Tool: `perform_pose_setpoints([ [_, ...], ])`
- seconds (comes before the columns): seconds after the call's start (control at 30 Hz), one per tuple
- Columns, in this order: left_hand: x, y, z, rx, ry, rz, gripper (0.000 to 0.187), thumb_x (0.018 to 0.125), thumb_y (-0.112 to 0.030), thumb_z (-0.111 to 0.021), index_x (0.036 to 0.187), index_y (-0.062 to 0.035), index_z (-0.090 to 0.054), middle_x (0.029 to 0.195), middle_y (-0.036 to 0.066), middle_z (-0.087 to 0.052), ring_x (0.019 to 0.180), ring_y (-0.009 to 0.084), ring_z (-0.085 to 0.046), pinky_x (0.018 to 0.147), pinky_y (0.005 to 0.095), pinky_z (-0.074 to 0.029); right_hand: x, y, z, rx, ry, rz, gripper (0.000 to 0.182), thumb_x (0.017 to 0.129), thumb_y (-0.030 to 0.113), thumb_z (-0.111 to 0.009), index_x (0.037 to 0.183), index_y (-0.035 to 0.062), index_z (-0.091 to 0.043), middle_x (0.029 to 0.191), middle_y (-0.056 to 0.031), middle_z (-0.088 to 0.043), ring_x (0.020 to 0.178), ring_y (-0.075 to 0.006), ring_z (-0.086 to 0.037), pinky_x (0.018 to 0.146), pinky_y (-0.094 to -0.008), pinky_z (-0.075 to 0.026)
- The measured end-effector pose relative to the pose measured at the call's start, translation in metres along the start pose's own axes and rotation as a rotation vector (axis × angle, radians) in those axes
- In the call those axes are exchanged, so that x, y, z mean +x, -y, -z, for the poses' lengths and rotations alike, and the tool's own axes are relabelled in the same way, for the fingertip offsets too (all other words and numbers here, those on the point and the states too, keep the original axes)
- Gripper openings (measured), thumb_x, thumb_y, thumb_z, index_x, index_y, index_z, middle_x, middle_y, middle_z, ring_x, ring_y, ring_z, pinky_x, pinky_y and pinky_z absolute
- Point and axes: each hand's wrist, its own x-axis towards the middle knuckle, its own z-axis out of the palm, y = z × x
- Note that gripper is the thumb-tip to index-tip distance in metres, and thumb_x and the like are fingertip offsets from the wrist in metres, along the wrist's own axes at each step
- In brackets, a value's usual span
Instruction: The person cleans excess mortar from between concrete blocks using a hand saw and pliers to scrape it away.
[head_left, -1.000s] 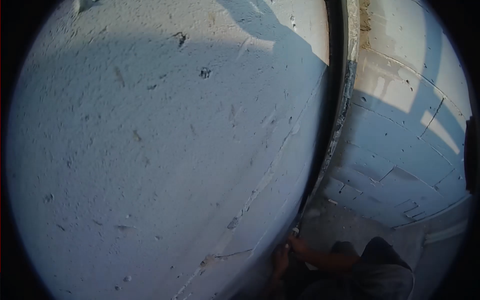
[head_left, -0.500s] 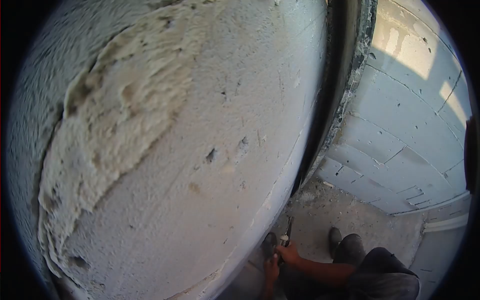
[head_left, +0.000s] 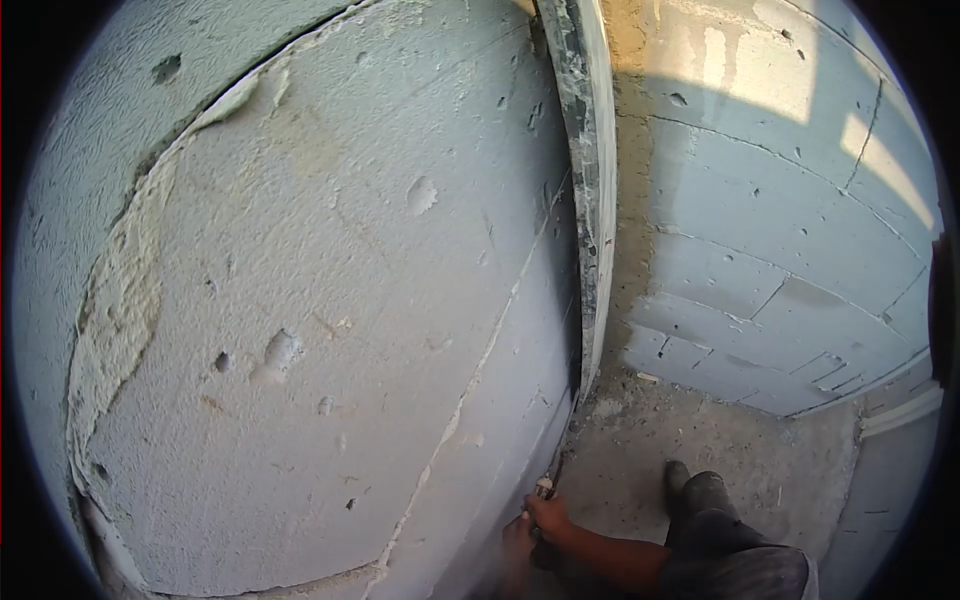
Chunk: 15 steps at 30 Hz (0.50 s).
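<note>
where pitted wall (head_left: 330,260) rises, right hand (head_left: 550,517) holds slim tool (head_left: 544,487) (left hand (head_left: 518,538): grip unclear)

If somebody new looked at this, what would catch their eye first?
Probably the huge, pitted pale grey wall filling the left side. Next, sunlit patches high on the blue-grey block wall at right, beyond the curved-looking black-and-white mottled strip near top centre. Low in the middle, two bare hands come together at a slim tool with a pale collar.
</note>
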Motion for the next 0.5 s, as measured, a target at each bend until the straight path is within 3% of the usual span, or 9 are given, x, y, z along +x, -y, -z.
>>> perform_pose_setpoints([
  [0.07, 0.024, -0.025, -0.011, -0.008, 0.023, 0.046, 0.044, 0.090, -0.037, -0.036, 0.078, 0.0014, -0.054, 0.064, 0.005, -0.052, 0.053, 0.0145, -0.047, 0.049, 0.0300, -0.039, 0.021, 0.022, -0.003, -0.052, -0.099, -0.014, 0.010, 0.068, 0.010, -0.058, 0.072, 0.0022, -0.054, 0.066, -0.0054, -0.057, 0.059, -0.0120, -0.054, 0.051, -0.0285, -0.044],
  [0.2, 0.075, -0.071, -0.049, 0.014, 0.130, 0.056, 0.051, 0.087, -0.047, -0.038, 0.078, 0.0004, -0.055, 0.062, 0.004, -0.051, 0.050, 0.0124, -0.046, 0.044, 0.0284, -0.036, 0.084, 0.061, 0.012, 0.141, -0.050, 0.112, 0.012, 0.072, 0.011, -0.058, 0.071, -0.0006, -0.054, 0.064, -0.0080, -0.057, 0.054, -0.0165, -0.056, 0.049, -0.0298, -0.045],
  [0.27, 0.090, -0.084, -0.069, 0.022, 0.175, 0.056, 0.054, 0.086, -0.050, -0.038, 0.077, 0.0002, -0.055, 0.061, 0.004, -0.051, 0.050, 0.0120, -0.047, 0.043, 0.0283, -0.036, 0.102, 0.086, 0.027, 0.146, 0.018, -0.036, 0.012, 0.072, 0.011, -0.058, 0.072, 0.0000, -0.053, 0.065, -0.0073, -0.056, 0.054, -0.0154, -0.054, 0.048, -0.0293, -0.045],
  [0.33, 0.090, -0.092, -0.075, 0.092, 0.082, 0.008, 0.058, 0.085, -0.053, -0.038, 0.069, -0.0001, -0.055, 0.057, 0.005, -0.050, 0.048, 0.0133, -0.048, 0.042, 0.0289, -0.036, 0.111, 0.079, 0.035, 0.089, -0.021, 0.004, 0.010, 0.071, 0.009, -0.059, 0.072, 0.0009, -0.053, 0.066, -0.0070, -0.055, 0.054, -0.0151, -0.053, 0.048, -0.0289, -0.044],
  [0.37, 0.085, -0.105, -0.072, 0.168, 0.106, 0.075, 0.062, 0.085, -0.055, -0.036, 0.063, 0.0004, -0.054, 0.051, 0.005, -0.048, 0.044, 0.0142, -0.047, 0.041, 0.0295, -0.036, 0.112, 0.083, 0.033, 0.090, -0.021, -0.030, 0.011, 0.070, 0.008, -0.060, 0.073, 0.0006, -0.053, 0.066, -0.0070, -0.055, 0.054, -0.0149, -0.053, 0.048, -0.0289, -0.044],
  [0.47, 0.095, -0.106, -0.070, 0.293, 0.147, 0.059, 0.065, 0.085, -0.056, -0.034, 0.063, 0.0013, -0.055, 0.051, 0.005, -0.047, 0.043, 0.0140, -0.047, 0.041, 0.0285, -0.035, 0.106, 0.086, 0.026, 0.084, 0.014, -0.104, 0.014, 0.069, 0.009, -0.063, 0.075, -0.0007, -0.055, 0.067, -0.0068, -0.056, 0.054, -0.0147, -0.053, 0.048, -0.0291, -0.044],
  [0.5, 0.089, -0.107, -0.074, 0.397, 0.138, 0.101, 0.068, 0.085, -0.056, -0.033, 0.070, 0.0054, -0.058, 0.060, 0.010, -0.055, 0.051, 0.0195, -0.052, 0.048, 0.0332, -0.040, 0.106, 0.092, 0.033, 0.052, 0.044, -0.118, 0.017, 0.068, 0.010, -0.065, 0.076, -0.0017, -0.055, 0.067, -0.0066, -0.056, 0.055, -0.0145, -0.053, 0.048, -0.0293, -0.044],
])
